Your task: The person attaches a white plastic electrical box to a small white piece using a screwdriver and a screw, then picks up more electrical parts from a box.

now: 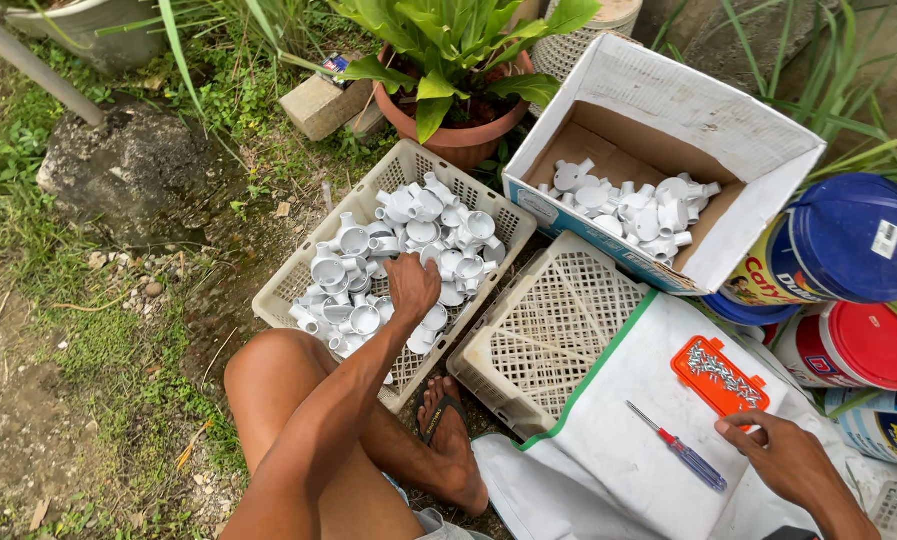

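My left hand (411, 285) reaches down into a cream plastic basket (488, 202) heaped with several white plastic pipe fittings (408, 215); its fingers curl among them, and whether they grip one is hidden. My right hand (783, 455) rests with loose fingers on a white sack (618, 440), just under an orange tray of metal screws (720, 375). A screwdriver (676, 447) with a red and blue handle lies on the sack to the left of that hand. My bare left knee (273, 370) and a foot in a sandal (446, 425) sit beside the basket.
An upturned cream crate (558, 330) lies between basket and sack. A white cardboard box (668, 110) holds more white fittings. Blue- and red-lidded buckets (858, 240) stand at right. A potted plant (448, 135), a rock (128, 165) and grassy ground lie behind and left.
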